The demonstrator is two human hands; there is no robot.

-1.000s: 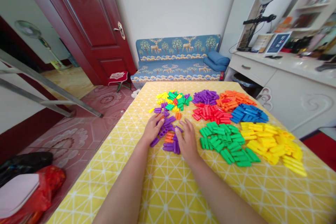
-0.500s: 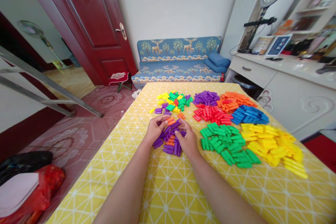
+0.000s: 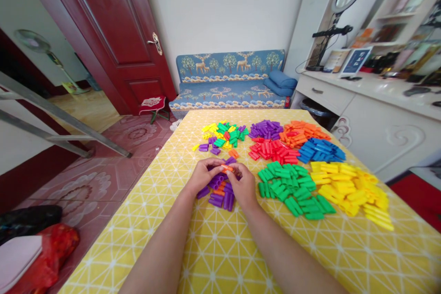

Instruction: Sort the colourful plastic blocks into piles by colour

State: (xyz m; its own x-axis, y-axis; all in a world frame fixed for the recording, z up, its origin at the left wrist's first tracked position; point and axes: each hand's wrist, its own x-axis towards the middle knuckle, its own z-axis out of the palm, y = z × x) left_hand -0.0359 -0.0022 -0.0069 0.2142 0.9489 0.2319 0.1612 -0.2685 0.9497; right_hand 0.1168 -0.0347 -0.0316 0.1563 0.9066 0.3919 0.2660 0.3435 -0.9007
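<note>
My left hand [image 3: 204,176] and my right hand [image 3: 245,187] meet over a small pile of purple tube pieces [image 3: 216,200] at the middle of the table. Between their fingertips they pinch an orange plastic tube piece [image 3: 226,168]; both hands are closed on it. A few orange pieces [image 3: 219,191] lie among the purple ones, and my fingers partly cover the pile. Just beyond my hands lies a loose orange piece [image 3: 233,153]. Farther back is a mixed heap of green, yellow and purple pieces [image 3: 223,134].
To the right lie sorted heaps: green [image 3: 292,188], yellow [image 3: 351,188], red [image 3: 274,150], blue [image 3: 321,150], orange [image 3: 303,133] and purple [image 3: 265,129]. The patterned yellow tablecloth [image 3: 213,252] covers the table. A blue sofa [image 3: 227,82] stands behind, a white dresser [image 3: 375,124] at right.
My hands have come closer together, and the orange piece is now held between both. Before, my right hand was at the purple pieces. The view has shifted slightly.
</note>
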